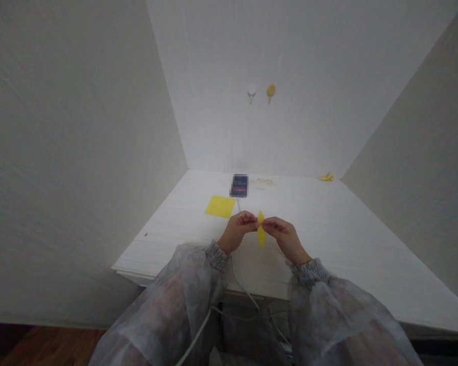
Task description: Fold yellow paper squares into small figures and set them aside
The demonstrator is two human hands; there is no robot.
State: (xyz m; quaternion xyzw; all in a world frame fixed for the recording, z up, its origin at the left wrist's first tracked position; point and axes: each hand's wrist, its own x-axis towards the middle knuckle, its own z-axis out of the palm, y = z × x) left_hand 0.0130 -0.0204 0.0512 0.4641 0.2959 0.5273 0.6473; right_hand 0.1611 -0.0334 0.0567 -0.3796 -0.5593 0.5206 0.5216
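Note:
A narrow, folded piece of yellow paper [261,237], pointed at its top and bottom, stands upright between my two hands above the white table. From the left, my left hand [237,230] pinches its edge between thumb and fingertips. My right hand [284,237] pinches the same paper from the other side, fingertips close to those of the left. Just beyond my left hand lies a flat sheet of yellow paper [220,206]. Behind that sheet is a dark, pixelated device [239,185] with a white cable [238,205] running toward me.
A folded yellow paper figure [326,177] sits at the table's back right corner. Two hooks, a white hook [251,91] and a yellow hook [270,91], are on the back wall. A small red bit [146,234] lies at left. Cables hang below the front edge.

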